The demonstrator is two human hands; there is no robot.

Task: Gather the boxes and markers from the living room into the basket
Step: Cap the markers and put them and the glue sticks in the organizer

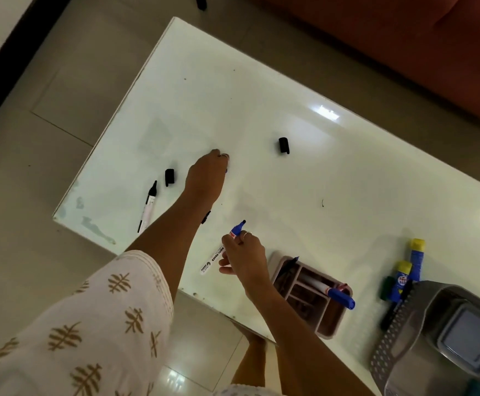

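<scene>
My right hand (244, 258) holds an uncapped blue whiteboard marker (221, 252) above the near edge of the white glass table (261, 95), tip pointing away. My left hand (207, 175) reaches to the table's middle left, fingers curled down on a small blue piece (226, 170), seemingly a cap. An uncapped black marker (149, 207) lies at the left edge. Two black caps (169, 177) (283, 145) lie loose. A grey perforated basket (390, 347) at the near right holds grey boxes (470, 338).
A pink divided tray (327, 324) holds a capped blue marker (338, 297). Two blue tubes with yellow caps (416, 252) (401, 278), a green item (387, 287) and a black marker (393, 310) lie by the basket. A small black object (206, 217) shows under my left forearm. A sofa (404, 52) stands beyond the table.
</scene>
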